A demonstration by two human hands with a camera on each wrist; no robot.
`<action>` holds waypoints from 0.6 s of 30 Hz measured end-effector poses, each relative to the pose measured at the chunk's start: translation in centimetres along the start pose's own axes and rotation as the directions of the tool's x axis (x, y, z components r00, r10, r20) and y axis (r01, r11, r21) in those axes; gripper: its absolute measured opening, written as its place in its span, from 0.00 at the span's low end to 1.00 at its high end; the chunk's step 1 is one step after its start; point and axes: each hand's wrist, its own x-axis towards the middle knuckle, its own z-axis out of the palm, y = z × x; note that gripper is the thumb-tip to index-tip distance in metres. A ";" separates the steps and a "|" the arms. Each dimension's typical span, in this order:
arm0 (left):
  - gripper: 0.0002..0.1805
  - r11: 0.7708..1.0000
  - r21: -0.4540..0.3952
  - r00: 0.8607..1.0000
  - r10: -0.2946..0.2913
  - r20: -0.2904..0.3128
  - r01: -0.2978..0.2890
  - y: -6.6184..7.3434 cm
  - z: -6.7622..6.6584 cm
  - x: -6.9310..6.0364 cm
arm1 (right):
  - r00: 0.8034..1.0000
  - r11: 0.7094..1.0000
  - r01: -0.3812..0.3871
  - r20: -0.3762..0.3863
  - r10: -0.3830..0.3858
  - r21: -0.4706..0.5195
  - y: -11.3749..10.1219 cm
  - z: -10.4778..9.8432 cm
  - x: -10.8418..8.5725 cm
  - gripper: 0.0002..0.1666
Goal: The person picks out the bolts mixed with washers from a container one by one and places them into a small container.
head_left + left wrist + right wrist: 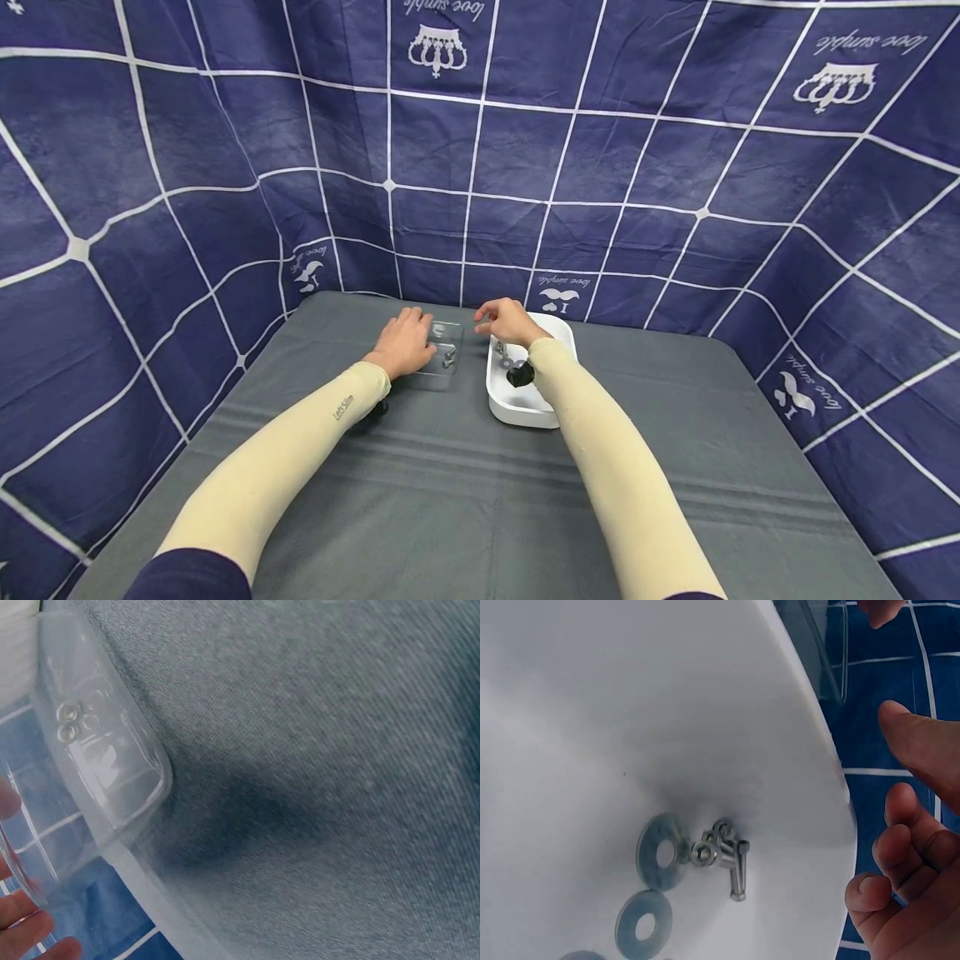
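Left hand [405, 342] covering one side of the clear box [429, 382], right sleeve [600, 433] blocking part of the white tray [517, 415]! One washer [583, 955] is sliced by the right wrist view's bottom edge; the boxed metal bits [68, 722] are blurred.

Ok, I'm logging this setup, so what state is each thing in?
Clear plastic box, upright, open, small screws inside
White tray, upright, open
Flat washers, loose in the tray
Socket-head screws, clustered beside washers
Left grip, holding the box
Right grip, loosely curled, nothing visible held

Cream arm sleeves [611, 442] — dark lettering [343, 407]
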 end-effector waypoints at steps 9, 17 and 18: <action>0.30 1.000 -0.005 0.999 0.027 -0.020 -0.028 1.1 0.1 0.8 | 1.000 1.000 -0.014 -0.026 0.014 0.002 1.0 -0.6 -0.3 0.14; 0.30 0.999 -0.015 0.999 0.037 -0.012 -0.037 2.3 0.4 1.5 | 0.999 1.000 -0.025 -0.045 0.025 0.007 1.5 -1.3 -1.0 0.15; 0.29 0.999 -0.013 0.999 0.038 -0.007 -0.038 2.5 0.4 1.6 | 0.998 1.000 -0.031 -0.048 0.031 0.005 1.5 -1.4 -1.1 0.14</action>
